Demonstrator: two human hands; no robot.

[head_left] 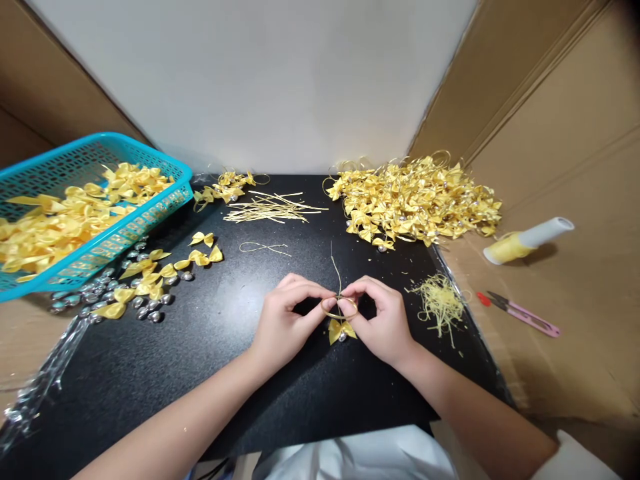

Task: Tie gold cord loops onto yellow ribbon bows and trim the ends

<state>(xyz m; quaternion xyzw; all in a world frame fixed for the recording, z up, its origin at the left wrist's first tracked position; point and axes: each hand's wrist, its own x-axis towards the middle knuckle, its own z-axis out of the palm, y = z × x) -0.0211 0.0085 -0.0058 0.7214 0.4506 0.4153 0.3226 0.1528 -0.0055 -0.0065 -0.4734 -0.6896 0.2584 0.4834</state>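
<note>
My left hand (291, 316) and my right hand (383, 319) meet over the middle of the black table, thumbs and forefingers pinched on a thin gold cord. A loop of the gold cord (340, 315) curves across both thumbs, and a loose end rises away from the fingertips. Just below the loop hangs a yellow ribbon bow (342, 331) with a small silver bell (343, 337) on it. The exact spot where the cord is gripped is partly hidden by the fingers.
A blue basket (107, 235) of yellow bows stands left, with silver bells (143, 312) and bows beside it. Cut cords (270, 208) lie behind, finished bows (410, 203) are heaped back right. Cord scraps (441, 301), pink snips (533, 320) and a yellow-wound tube (530, 240) are right.
</note>
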